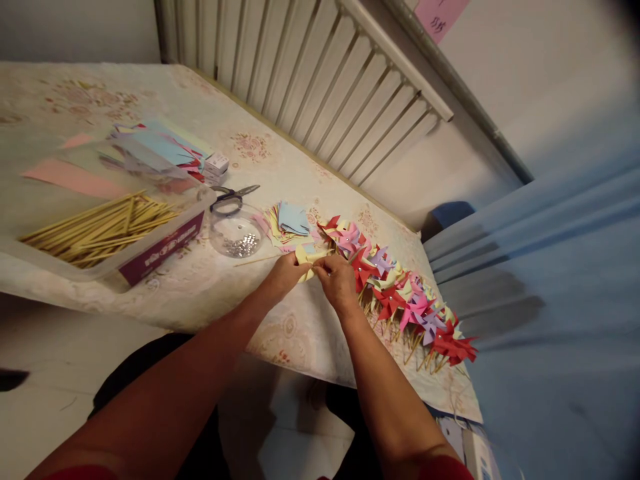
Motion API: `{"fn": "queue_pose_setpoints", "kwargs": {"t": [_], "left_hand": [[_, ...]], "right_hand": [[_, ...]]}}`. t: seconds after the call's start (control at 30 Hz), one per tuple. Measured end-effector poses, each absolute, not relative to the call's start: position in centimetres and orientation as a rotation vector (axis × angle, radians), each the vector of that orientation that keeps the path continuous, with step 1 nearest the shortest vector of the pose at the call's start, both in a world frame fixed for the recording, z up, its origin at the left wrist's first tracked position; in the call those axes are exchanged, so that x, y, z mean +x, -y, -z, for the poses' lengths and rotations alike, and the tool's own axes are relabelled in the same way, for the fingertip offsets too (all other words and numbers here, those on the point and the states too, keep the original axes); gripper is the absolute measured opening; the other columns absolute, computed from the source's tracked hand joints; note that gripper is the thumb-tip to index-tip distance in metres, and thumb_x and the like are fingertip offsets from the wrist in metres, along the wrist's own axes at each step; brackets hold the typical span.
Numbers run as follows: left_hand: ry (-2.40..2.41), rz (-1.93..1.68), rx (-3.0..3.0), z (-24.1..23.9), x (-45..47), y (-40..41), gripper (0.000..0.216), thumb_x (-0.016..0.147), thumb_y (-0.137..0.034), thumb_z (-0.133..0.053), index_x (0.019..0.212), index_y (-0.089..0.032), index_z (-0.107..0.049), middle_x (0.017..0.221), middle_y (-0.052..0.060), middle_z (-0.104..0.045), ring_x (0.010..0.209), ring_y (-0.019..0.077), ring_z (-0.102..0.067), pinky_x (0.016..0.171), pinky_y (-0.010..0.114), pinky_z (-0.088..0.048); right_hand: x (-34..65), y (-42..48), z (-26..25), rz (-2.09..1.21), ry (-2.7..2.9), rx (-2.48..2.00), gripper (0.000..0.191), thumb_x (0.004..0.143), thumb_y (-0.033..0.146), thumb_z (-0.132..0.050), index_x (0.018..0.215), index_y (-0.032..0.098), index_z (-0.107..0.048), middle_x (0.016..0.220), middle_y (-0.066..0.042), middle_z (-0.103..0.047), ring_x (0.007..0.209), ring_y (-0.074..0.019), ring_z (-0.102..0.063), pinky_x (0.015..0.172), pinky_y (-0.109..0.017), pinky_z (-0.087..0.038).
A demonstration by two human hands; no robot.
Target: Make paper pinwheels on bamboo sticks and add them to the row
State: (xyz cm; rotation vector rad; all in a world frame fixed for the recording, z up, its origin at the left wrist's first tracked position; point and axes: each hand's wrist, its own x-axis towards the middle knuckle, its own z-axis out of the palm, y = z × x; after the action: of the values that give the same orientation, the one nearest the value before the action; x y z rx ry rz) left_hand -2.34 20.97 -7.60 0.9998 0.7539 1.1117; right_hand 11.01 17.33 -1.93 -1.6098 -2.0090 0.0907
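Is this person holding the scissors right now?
No, the scissors lie on the flowered tablecloth, while the left hand and right hand hold yellow paper.

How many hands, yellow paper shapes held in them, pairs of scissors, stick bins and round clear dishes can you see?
Left hand and right hand: 2
Yellow paper shape: 1
Scissors: 1
Stick bin: 1
Round clear dish: 1
Total: 6

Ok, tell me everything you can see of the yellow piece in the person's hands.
The yellow piece is pale, thin and paper-like, and looks curled or folded. The left hand and the right hand both grip it, over the floral tablecloth. The hands cover part of it, so its full outline cannot be told.
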Motion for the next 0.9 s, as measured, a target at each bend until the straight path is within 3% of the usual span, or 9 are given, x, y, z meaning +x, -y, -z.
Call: {"fn": "queue_pose_setpoints", "kwargs": {"t": [0.23,0.33,0.57,0.8,0.9], "left_hand": [[-0.908,-1.103,1.119,7.5,-2.5,-21.0,0.030,0.069,-0.023,-0.062,0.094,-0.009,-0.070,0.085,0.006,-0.071,0.073,0.0175,-0.061,0.066,0.027,-0.046],[-0.930,-1.117,1.167,7.8,-2.5,-21.0,0.028,0.069,-0.022,-0.061,0.092,-0.010,-0.070,0.082,0.004,-0.070,0.072,0.0167,-0.059,0.064,0.026,-0.045],[-0.925,-1.123,1.192,8.1,-2.3,-21.1,0.027,0.071,-0.020,-0.060,0.094,-0.009,-0.069,0.087,0.005,-0.071,0.077,0.0178,-0.062,0.070,0.027,-0.047],[-0.985,-1.128,1.233,7.6,-2.6,-21.1,0.028,0.071,-0.016,-0.059,0.095,-0.009,-0.071,0.087,0.005,-0.073,0.079,0.0183,-0.063,0.072,0.027,-0.049],[-0.974,-1.139,1.213,7.8,-2.7,-21.1,0.028,0.071,-0.016,-0.059,0.096,-0.010,-0.071,0.089,0.006,-0.073,0.082,0.0192,-0.064,0.075,0.028,-0.050]], "right_hand": [[10.5,-17.6,3.1,-0.451,1.628,-1.701,0.013,0.077,0.025,-0.063,0.066,0.019,-0.065,0.059,0.004,-0.056,0.058,-0.0135,-0.048,0.058,-0.025,-0.038],[10.2,-17.5,3.2,-0.434,1.614,-1.724,0.013,0.077,0.025,-0.062,0.067,0.019,-0.065,0.060,0.003,-0.057,0.058,-0.0137,-0.049,0.058,-0.025,-0.037],[10.2,-16.8,2.3,-0.027,1.956,-1.622,0.013,0.082,0.023,-0.059,0.072,0.020,-0.067,0.075,-0.004,-0.063,0.078,-0.0193,-0.054,0.074,-0.031,-0.040],[9.7,-17.7,3.9,-0.479,1.488,-1.737,0.013,0.074,0.028,-0.062,0.066,0.018,-0.065,0.059,0.003,-0.058,0.057,-0.0141,-0.049,0.058,-0.026,-0.037],[9.5,-17.7,4.0,-0.433,1.537,-1.718,0.014,0.076,0.027,-0.060,0.066,0.018,-0.064,0.060,0.002,-0.058,0.059,-0.0146,-0.049,0.059,-0.026,-0.038]]}}
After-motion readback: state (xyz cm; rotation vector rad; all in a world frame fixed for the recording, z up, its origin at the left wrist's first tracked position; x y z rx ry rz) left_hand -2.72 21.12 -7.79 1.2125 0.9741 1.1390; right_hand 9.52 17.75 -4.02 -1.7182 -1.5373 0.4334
